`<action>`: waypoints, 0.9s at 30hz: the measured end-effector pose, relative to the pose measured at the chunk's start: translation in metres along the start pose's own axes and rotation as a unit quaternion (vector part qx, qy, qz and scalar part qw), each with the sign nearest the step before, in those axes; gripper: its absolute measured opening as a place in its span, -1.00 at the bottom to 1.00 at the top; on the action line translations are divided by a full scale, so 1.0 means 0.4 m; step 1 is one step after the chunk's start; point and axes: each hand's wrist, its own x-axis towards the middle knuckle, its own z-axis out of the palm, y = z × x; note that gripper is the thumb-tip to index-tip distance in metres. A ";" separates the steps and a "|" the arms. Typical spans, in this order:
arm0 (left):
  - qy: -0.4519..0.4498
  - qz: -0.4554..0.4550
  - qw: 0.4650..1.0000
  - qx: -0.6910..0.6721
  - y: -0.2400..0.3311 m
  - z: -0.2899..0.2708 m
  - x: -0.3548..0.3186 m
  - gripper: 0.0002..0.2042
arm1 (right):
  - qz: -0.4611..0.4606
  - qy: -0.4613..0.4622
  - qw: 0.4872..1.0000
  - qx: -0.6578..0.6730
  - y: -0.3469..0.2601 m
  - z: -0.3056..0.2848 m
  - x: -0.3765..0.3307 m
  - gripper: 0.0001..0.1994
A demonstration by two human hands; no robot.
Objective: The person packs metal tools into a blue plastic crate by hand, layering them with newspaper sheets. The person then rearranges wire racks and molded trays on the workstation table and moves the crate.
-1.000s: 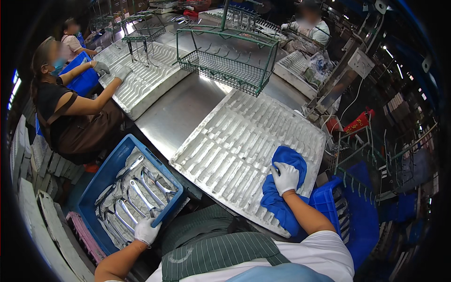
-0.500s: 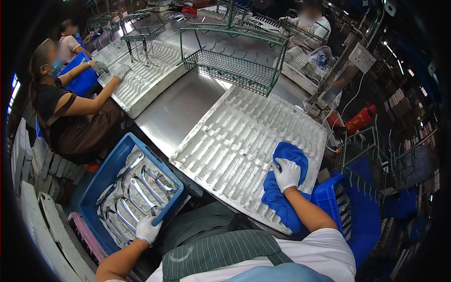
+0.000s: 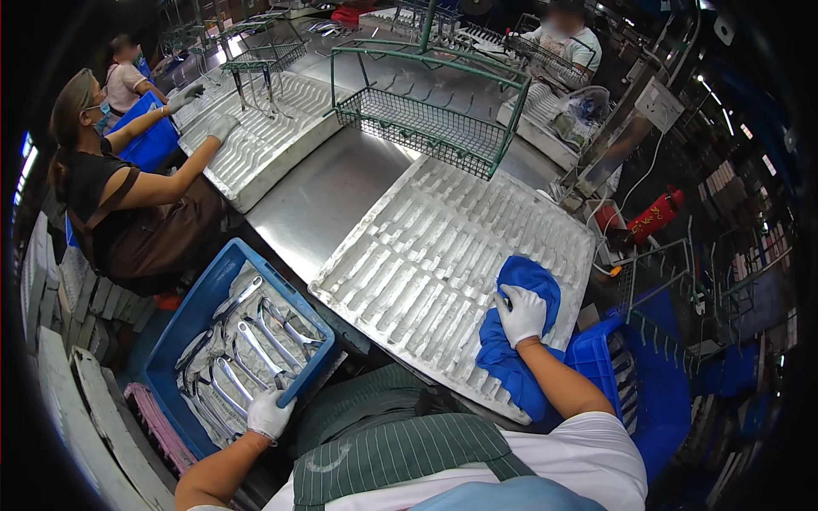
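My left hand [image 3: 267, 415], in a white glove, grips the near rim of a blue bin [image 3: 317, 368] at the lower left. Inside the bin, several shiny curved metal bars [image 3: 253, 341], which look like handles, lie on a white grooved liner. My right hand [image 3: 521, 315], also gloved, is closed on a bunched blue cloth [image 3: 517, 372], its fingers bent into the folds. The cloth lies over the right side of a large white grooved tray [image 3: 409, 255] and hangs to its near edge.
A green wire rack [image 3: 426, 119] hangs over the metal table [image 3: 315, 204]. A co-worker [image 3: 128, 187] sits at another grooved tray [image 3: 285, 128] on the left. At right stand a blue crate [image 3: 595, 358], green wire racks [image 3: 656, 289] and a red cylinder [image 3: 654, 215].
My hands keep their places on the bin and the cloth. The co-worker's far hand has moved outward over their tray, and the hanging rack has shifted slightly right.
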 end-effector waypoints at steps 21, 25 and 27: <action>-0.019 0.001 1.000 -0.020 0.006 -0.016 0.002 -0.71 | -0.035 -0.003 0.999 -0.024 0.003 0.009 -0.005 -0.56; -0.024 0.001 1.000 -0.016 0.011 -0.019 0.004 -0.71 | -0.023 -0.009 1.000 -0.017 0.004 0.014 -0.005 -0.58; -0.018 0.005 1.000 -0.011 0.005 -0.014 0.002 -0.71 | -0.013 -0.021 1.000 -0.007 0.002 0.011 -0.002 -0.59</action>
